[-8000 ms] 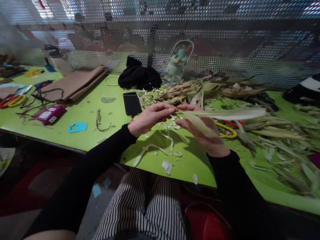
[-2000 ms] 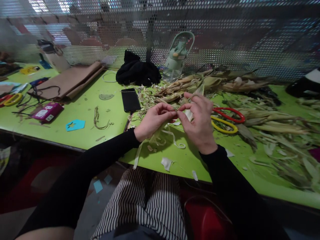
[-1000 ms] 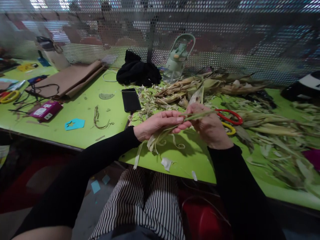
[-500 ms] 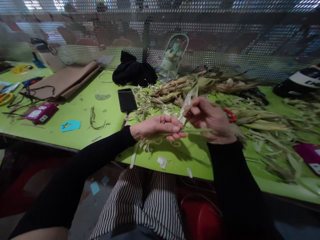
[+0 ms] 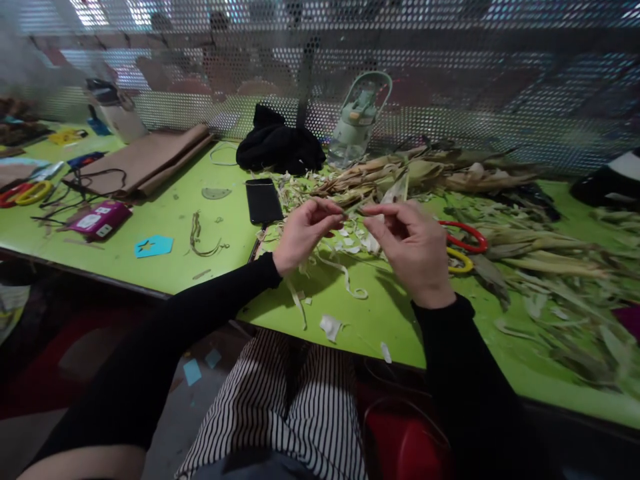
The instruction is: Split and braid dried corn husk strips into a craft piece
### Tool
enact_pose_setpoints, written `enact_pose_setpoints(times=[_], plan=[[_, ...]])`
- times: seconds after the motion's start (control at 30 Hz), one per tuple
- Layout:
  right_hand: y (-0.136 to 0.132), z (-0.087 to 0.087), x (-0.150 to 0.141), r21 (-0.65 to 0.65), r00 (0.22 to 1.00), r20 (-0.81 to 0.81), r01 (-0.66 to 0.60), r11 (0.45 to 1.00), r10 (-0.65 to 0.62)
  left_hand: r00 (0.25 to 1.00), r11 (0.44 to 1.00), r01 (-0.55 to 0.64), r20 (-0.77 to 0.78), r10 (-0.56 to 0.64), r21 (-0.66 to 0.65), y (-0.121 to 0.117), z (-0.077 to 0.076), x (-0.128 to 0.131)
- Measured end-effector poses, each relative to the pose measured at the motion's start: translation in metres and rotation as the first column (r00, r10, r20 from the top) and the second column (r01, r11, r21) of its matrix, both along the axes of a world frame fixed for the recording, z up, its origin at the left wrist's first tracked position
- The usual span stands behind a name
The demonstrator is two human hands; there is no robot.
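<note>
Both hands are raised just above the green table, close together. My left hand is pinched shut on one end of a thin corn husk strip. My right hand pinches the other end, fingers curled. The strip is short and narrow between the two pinches. A pale husk piece stands up behind my right hand. Torn pale husk scraps lie on the table under the hands. Red and yellow scissors lie just right of my right hand.
A heap of dried corn husks spreads across the right of the table. A black phone, black cloth, a pale green bottle, brown paper, a magenta box and a blue cut-out lie about. Perforated metal screen at back.
The hands rose and came together; the long bundle of strips that hung from my left hand is gone, and only a thin strip is now pinched between both hands.
</note>
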State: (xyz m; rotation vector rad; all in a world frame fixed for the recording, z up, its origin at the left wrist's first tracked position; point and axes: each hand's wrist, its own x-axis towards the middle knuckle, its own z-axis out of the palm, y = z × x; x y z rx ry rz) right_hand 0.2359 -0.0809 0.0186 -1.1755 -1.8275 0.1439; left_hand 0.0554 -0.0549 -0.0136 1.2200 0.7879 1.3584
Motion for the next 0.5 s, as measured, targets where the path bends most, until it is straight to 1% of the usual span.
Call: enact_pose_setpoints(times=[0.07, 0.17, 0.23, 0.3, 0.4, 0.43, 0.5], plan=[[0.0, -0.002, -0.002, 0.064, 0.995, 0.099, -0.016, 0.998, 0.01, 0.997, 0.996, 0.015, -0.076, -0.008, 0.09, -0.003, -0.005, 0.004], [0.002, -0.006, -0.001, 0.075, 0.978, 0.205, -0.058, 0.995, 0.042, 0.982, 0.98, 0.009, -0.186, 0.028, 0.198, -0.006, -0.013, 0.007], [0.003, -0.007, 0.0, 0.074, 0.973, 0.222, -0.074, 0.994, 0.056, 0.967, 0.966, 0.004, -0.247, 0.062, 0.258, -0.006, -0.016, 0.007], [0.003, -0.007, 0.0, 0.068, 0.976, 0.206, -0.085, 0.994, 0.07, 0.953, 0.957, 0.002, -0.291, 0.086, 0.289, -0.006, -0.016, 0.007], [0.004, -0.007, -0.001, 0.036, 0.983, 0.152, -0.112, 0.993, 0.105, 0.955, 0.962, -0.005, -0.284, 0.085, 0.272, -0.006, -0.013, 0.006], [0.004, -0.007, -0.002, 0.027, 0.985, 0.13, -0.117, 0.993, 0.113, 0.965, 0.97, 0.004, -0.255, 0.059, 0.243, -0.006, -0.012, 0.006], [0.004, -0.009, -0.004, 0.025, 0.99, 0.087, -0.114, 0.993, 0.112, 0.988, 0.988, 0.051, -0.153, -0.028, 0.148, -0.007, -0.01, 0.007]])
